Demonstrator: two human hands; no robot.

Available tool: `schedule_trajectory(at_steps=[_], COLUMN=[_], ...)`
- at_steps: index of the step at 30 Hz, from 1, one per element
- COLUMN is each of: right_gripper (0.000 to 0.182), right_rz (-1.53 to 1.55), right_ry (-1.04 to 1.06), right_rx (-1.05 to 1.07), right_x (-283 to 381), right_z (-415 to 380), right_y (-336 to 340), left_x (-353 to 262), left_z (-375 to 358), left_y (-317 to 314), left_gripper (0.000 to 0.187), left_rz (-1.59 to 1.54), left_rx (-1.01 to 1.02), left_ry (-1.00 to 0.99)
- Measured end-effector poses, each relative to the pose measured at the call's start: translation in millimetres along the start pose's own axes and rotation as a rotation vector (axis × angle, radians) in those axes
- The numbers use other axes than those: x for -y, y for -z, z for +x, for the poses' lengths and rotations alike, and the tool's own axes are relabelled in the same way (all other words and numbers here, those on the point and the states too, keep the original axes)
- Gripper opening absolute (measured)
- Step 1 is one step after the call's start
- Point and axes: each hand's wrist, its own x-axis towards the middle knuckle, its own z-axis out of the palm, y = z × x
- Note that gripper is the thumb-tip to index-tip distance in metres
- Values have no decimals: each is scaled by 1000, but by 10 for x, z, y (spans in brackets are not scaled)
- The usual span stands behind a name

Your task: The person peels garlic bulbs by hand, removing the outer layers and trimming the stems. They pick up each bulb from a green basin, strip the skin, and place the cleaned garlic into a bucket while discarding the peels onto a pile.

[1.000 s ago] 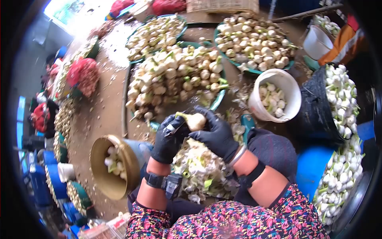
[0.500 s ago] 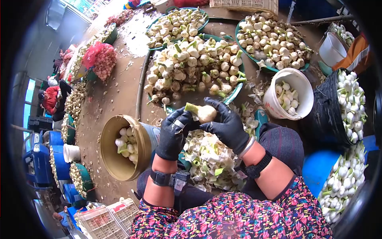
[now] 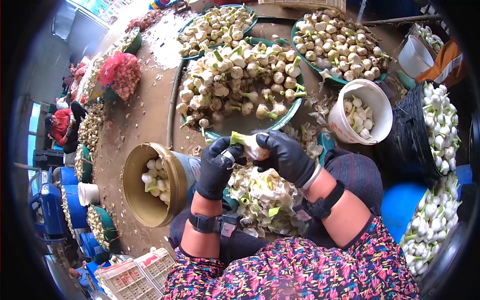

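Observation:
Between my two black-gloved hands is a garlic bulb with a short green stem pointing left. My left hand is closed on the stem side, and a white band shows on one of its fingers. My right hand wraps the bulb from the right, thumb and fingers pressed to its skin. Below my hands lies a heap of garlic peelings between my knees. Just beyond them, a green tub holds many unpeeled garlic bulbs with stems and dry roots.
A tan bucket at left and a white bucket at right hold cleaned bulbs. Farther right stands a black container heaped with white garlic. More garlic-filled tubs stand behind. A person in red sits far left.
My right hand has turned and closed further over the bulb, covering more of it. The bulb looks whiter and more tilted. The whole view has shifted slightly.

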Motion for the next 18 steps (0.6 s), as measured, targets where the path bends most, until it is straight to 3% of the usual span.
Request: schedule_trajectory(at_steps=[1, 2, 3, 5, 7, 9, 11, 13, 15, 16, 17, 18], right_gripper=[42, 40, 39, 33, 33, 34, 36, 38, 35, 32, 26, 24], right_rz=[0, 150, 302, 246, 260, 275, 219, 125, 107, 84, 42, 28], right_ry=[-3, -179, -355, -417, -477, -404, -249, -211, -189, -169, -165, -66], right_rx=[0, 124, 248, 340, 338, 296, 264, 235, 220, 203, 157, 135], right_x=[27, 54, 61, 75, 39, 8, 18, 49, 93, 94, -75, -100], right_z=[-4, -3, -12, -96, -75, -65, -1, 22, -27, -48, 40, 75], right_y=[26, 59, 72, -6, 56, 41, 80, 114, 9, -18, 93, 98], left_x=[29, 80, 116, 165, 198, 233, 70, 13, -50, -35, 11, -11], left_z=[7, 21, 51, 64, 46, 32, -3, -51, -109, -116, -107, -107], left_y=[17, 40, 59, 4, -5, -55, 11, 87, -31, 8, -109, -106], left_gripper=[17, 17, 18, 24, 27, 35, 47, 47, 45, 39, 16, 16], left_rz=[100, 254, 521, 816, 841, 326, -229, -350, -147, 371, 61, -28], left_rx=[-7, -12, 14, 54, 106, -15, 60, 273, 189, 194, 55, 46], left_ry=[-32, -93, -339, -563, -537, -344, 37, 61, 25, -217, -132, -50])
